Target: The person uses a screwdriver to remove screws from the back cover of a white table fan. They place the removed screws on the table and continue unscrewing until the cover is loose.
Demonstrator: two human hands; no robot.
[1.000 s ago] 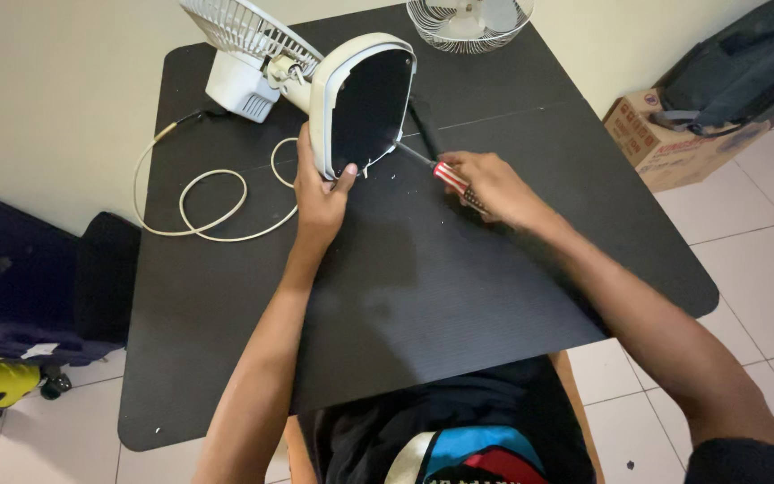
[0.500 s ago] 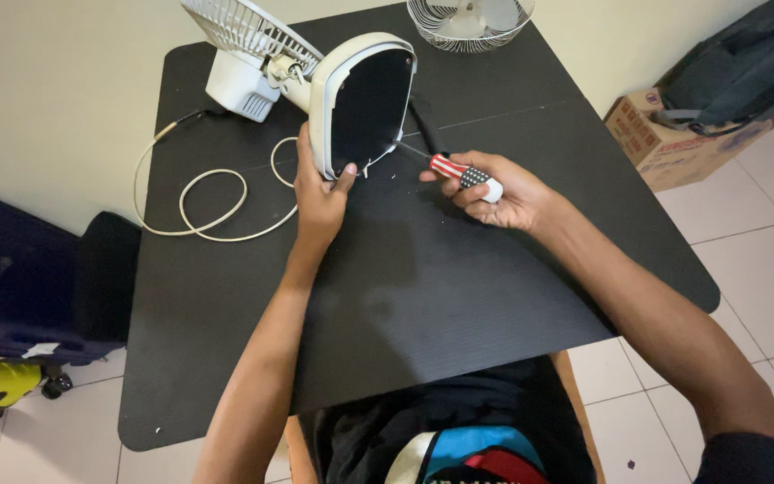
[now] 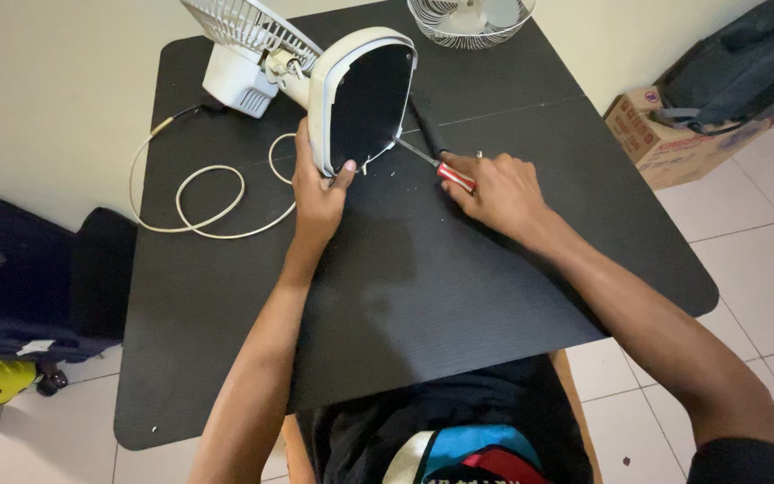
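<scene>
The white fan base [image 3: 360,99] is tipped on edge at the far middle of the black table [image 3: 459,296], its dark underside turned toward the person. It is steadied by the left hand [image 3: 320,193], clasped around its lower rim. A red-handled screwdriver [image 3: 436,166] is gripped in the closed right hand [image 3: 494,190], right of the base; its shaft runs up-left, tip touching the base's lower right edge. A white cord [image 3: 199,202] is coiled left of the base.
</scene>
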